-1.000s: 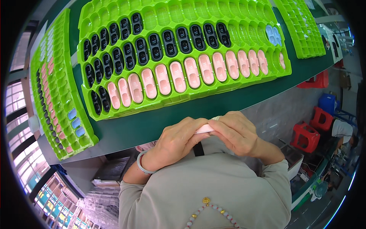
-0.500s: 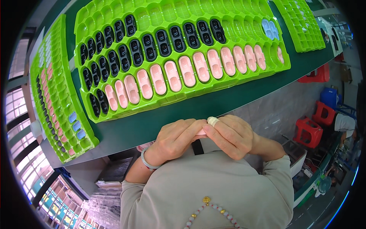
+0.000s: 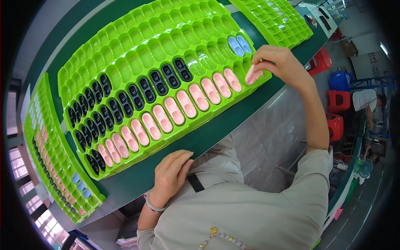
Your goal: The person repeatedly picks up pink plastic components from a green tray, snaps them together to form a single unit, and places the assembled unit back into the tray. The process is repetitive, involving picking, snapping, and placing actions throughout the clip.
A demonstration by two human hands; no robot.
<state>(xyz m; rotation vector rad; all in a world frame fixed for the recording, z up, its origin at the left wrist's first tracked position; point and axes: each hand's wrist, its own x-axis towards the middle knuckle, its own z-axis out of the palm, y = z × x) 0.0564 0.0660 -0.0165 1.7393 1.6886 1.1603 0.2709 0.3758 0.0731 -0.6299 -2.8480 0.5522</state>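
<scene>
My right hand (image 3: 280,63) reaches to the right end of the large green tray (image 3: 125,77). Its thumb and fingers pinch a pink plastic shell (image 3: 252,76) at the last pocket of the front row; the fingers partly hide it. My left hand (image 3: 171,173) rests at the table's near edge, fingers loosely stretched and side by side, with nothing visible in it. Along the tray's front row lie several pink shells (image 3: 186,104). Black shells (image 3: 159,82) fill part of the rows behind, and two pale blue shells (image 3: 238,46) sit at the right.
A second green tray (image 3: 62,154) with black, pink and blue pieces stands on the left. Another green tray (image 3: 277,21) is at the far right. The dark green table (image 3: 166,152) borders my body. Red stools (image 3: 335,102) and a co-worker (image 3: 364,102) are off to the right.
My hands have parted; both were together at my chest around a small pink piece. The right hand has moved to the tray's right end, and the left has lowered. My view has turned.
</scene>
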